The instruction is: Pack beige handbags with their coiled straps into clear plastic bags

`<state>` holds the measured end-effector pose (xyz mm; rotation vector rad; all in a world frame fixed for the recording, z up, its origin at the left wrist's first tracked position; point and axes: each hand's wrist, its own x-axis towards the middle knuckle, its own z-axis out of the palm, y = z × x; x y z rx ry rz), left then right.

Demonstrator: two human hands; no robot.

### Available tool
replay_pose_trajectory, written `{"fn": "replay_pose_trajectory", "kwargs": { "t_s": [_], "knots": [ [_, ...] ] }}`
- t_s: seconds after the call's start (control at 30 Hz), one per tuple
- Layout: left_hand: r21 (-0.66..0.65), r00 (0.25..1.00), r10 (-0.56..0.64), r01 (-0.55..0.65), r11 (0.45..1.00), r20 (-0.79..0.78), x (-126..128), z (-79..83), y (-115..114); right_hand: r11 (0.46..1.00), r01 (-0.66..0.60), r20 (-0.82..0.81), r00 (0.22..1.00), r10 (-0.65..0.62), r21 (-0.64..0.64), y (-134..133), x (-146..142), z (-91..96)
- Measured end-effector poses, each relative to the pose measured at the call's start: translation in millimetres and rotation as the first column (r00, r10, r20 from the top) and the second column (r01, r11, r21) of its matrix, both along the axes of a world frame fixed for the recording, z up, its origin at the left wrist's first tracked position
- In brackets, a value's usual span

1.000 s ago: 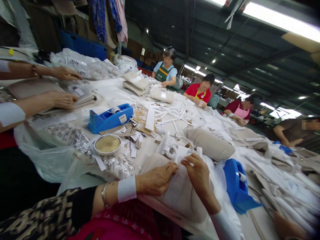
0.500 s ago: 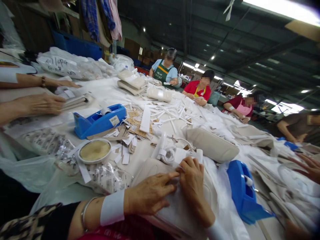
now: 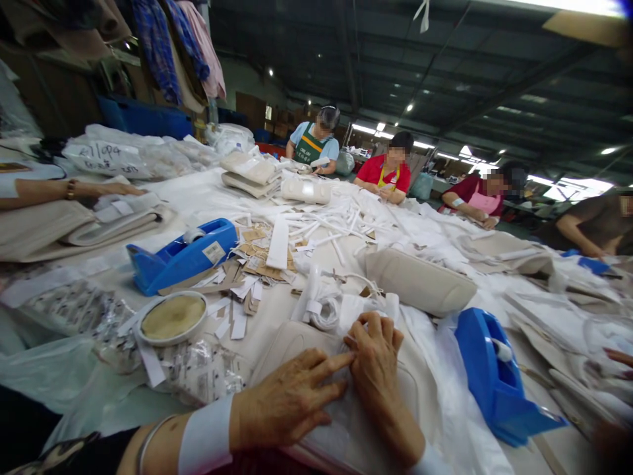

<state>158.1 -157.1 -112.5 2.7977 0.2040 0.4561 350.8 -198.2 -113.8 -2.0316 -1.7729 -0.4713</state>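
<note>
A beige bag [image 3: 277, 349] lies in front of me, partly covered by a thin white wrapping sheet [image 3: 341, 429]. My left hand [image 3: 287, 399] rests over the bag with its fingers stretched and apart, the index fingertip touching my right hand. Bent over the bag's upper middle, my right hand [image 3: 374, 366] has curled fingers pressed down; what they pinch, if anything, is hidden. Just beyond lies a bundled white cord [image 3: 329, 310], beside a white roll [image 3: 393, 305]. Another beige bag [image 3: 420, 280] lies farther off.
Blue tape dispensers [image 3: 182, 254] stand left and right [image 3: 499, 376]. A round white dish [image 3: 173, 318] sits left, near paper tags [image 3: 240, 320]. A co-worker's hand [image 3: 116, 188] rests on beige material at left; several co-workers sit across the table. Another hand [image 3: 620, 359] shows at right.
The view has shifted slightly. My hands stay on the bag, the left fingers spread a little differently. At left, one of the co-worker's hands has withdrawn; the hand at right has mostly left view.
</note>
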Motion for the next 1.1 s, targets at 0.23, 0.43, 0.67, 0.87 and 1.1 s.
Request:
{"fn": "replay_pose_trajectory", "kwargs": {
  "t_s": [0.23,0.43,0.67,0.87,1.1],
  "knots": [
    [-0.027,1.000,-0.009,0.009,1.000,-0.030,-0.1,4.7,-1.2,1.000,0.019,-0.031,0.999,-0.019,-0.002,4.7,4.0,-2.3],
    [-0.066,0.993,0.000,-0.008,0.998,-0.115,2.9,8.8,-3.1,0.993,0.103,0.136,0.986,-0.096,-0.050,18.1,3.6,6.4],
    [-0.102,0.991,0.006,-0.020,0.995,-0.136,6.2,15.9,-1.6,0.995,0.076,0.023,0.997,-0.078,0.060,34.3,7.8,21.6],
    [-0.065,0.987,0.033,-0.044,0.997,-0.155,5.5,13.0,-2.0,0.932,0.111,-0.439,0.896,0.056,0.346,-21.8,70.7,53.9],
    [0.088,0.997,0.036,-0.041,0.995,0.062,7.3,-13.5,12.4,0.748,0.653,-0.654,0.619,-0.435,0.119,-144.5,212.6,67.9]
  ]
}}
